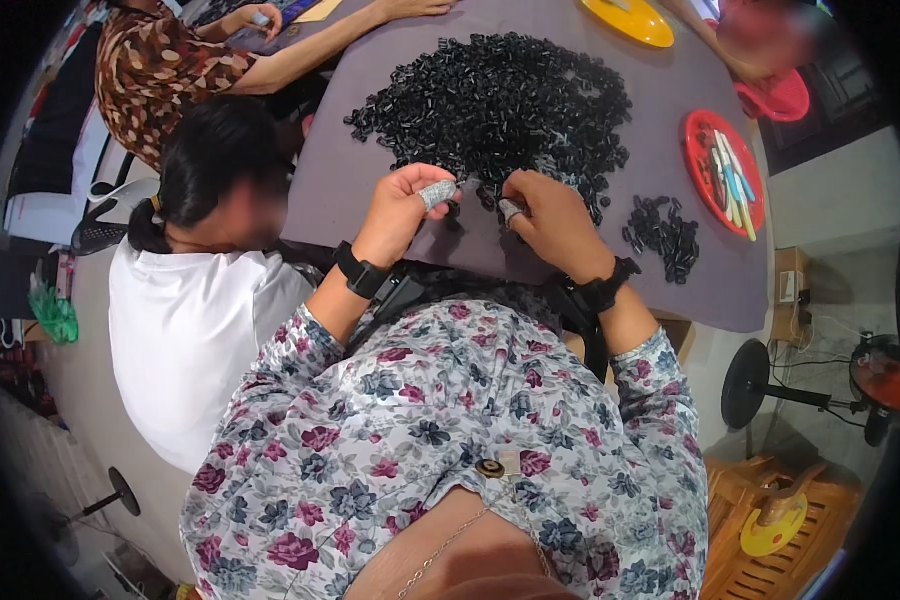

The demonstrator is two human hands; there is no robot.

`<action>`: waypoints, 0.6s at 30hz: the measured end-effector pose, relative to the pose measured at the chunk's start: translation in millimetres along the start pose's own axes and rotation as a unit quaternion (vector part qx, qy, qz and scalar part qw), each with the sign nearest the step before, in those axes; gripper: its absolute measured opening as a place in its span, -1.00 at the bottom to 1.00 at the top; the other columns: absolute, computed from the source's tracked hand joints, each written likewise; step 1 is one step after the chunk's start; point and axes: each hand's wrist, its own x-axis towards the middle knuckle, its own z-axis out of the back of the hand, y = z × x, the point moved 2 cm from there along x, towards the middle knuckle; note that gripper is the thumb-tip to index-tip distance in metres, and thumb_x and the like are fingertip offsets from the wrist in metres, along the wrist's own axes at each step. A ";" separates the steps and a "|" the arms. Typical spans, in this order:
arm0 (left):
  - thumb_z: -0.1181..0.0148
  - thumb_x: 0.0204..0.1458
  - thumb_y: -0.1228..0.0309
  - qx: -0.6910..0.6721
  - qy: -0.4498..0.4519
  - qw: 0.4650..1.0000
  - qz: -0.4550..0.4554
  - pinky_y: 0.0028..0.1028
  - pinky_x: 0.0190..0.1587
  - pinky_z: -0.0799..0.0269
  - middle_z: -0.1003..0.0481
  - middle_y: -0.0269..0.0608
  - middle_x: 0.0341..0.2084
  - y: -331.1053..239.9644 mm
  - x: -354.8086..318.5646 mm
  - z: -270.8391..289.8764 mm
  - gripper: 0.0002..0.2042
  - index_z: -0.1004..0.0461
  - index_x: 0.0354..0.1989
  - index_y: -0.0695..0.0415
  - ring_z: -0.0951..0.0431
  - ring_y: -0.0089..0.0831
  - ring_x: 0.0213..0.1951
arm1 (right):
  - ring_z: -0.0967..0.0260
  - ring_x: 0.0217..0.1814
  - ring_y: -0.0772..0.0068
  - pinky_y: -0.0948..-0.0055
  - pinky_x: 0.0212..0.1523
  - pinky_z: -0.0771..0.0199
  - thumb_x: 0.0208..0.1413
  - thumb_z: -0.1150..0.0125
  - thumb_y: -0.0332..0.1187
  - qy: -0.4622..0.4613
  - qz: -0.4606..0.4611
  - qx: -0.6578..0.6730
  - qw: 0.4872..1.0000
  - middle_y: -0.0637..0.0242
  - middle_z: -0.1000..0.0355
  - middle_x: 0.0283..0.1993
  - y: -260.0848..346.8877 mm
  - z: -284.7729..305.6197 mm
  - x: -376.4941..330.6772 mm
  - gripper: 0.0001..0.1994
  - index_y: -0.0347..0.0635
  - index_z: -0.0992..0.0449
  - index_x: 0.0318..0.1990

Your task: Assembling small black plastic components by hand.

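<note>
My left hand (402, 210) is held over the near edge of the table, thumb and fingers pinched together. Grey wrapping covers one of its fingertips, and small black bits show just below. Facing it, my right hand (555, 222) has its fingers curled in a pinch, with similar wrapping on one finger. What either hand holds is too small and too covered to make out. Just beyond both hands lies a big heap of small, shiny black pieces (500, 100). A smaller pile of black pieces (665, 238) sits to the right of my right hand.
A purple-grey cloth (340, 190) covers the table. At right is a red plate (697, 170) with several light-handled tools; a yellow plate (630, 20) lies at the far side. A person in white (195, 330) sits close on my left; others are around the table. A fan (748, 383) stands at lower right.
</note>
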 end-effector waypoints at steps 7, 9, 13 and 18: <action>-0.23 0.25 0.52 -0.009 0.021 1.000 -0.012 -0.68 -0.33 -0.47 -0.67 -0.25 -0.31 2.4 2.5 -1.2 -0.90 -0.58 -0.10 0.17 -0.55 -0.69 -0.41 | -0.50 -0.16 0.02 0.12 -0.14 -0.48 0.02 -0.27 -0.47 -0.012 0.003 0.004 1.000 0.16 -0.47 -0.20 1.0 3.5 -0.2 -0.78 -0.20 -0.51 -0.14; -0.23 0.25 0.52 -0.014 0.024 1.000 -0.015 -0.67 -0.33 -0.47 -0.67 -0.25 -0.31 2.2 2.2 -1.7 -0.90 -0.58 -0.11 0.17 -0.54 -0.69 -0.42 | -0.50 -0.15 0.01 0.11 -0.13 -0.48 0.02 -0.27 -0.48 -0.029 0.007 0.000 1.000 0.15 -0.46 -0.17 4.5 6.3 3.6 -0.77 -0.19 -0.52 -0.13; -0.23 0.25 0.52 -0.006 0.020 1.000 -0.017 -0.67 -0.33 -0.46 -0.67 -0.25 -0.31 2.2 1.9 -1.7 -0.91 -0.58 -0.11 0.18 -0.54 -0.69 -0.42 | -0.50 -0.13 0.00 0.11 -0.11 -0.49 0.03 -0.26 -0.49 -0.054 0.000 -0.002 0.999 0.14 -0.45 -0.14 1.5 8.9 12.7 -0.76 -0.20 -0.54 -0.10; -0.24 0.25 0.52 -0.007 0.018 1.000 -0.019 -0.68 -0.33 -0.46 -0.67 -0.26 -0.31 2.3 1.6 -1.9 -0.91 -0.58 -0.11 0.18 -0.55 -0.69 -0.41 | -0.50 -0.14 -0.01 0.10 -0.11 -0.51 0.03 -0.27 -0.50 -0.060 -0.009 -0.004 0.998 0.15 -0.45 -0.16 -0.3 8.6 10.2 -0.75 -0.21 -0.54 -0.09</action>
